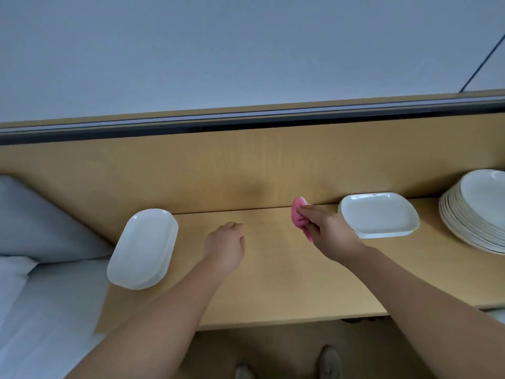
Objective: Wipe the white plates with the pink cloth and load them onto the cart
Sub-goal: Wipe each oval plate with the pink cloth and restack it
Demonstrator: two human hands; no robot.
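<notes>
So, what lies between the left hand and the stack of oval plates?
Only bare table separates the left hand from the oval plates, as the head view shows.

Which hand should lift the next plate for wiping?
Left, probably. The left hand is empty, and the stack of oval plates lies on its side of the table. The right hand grips the pink cloth, so it is better kept for wiping.
</notes>
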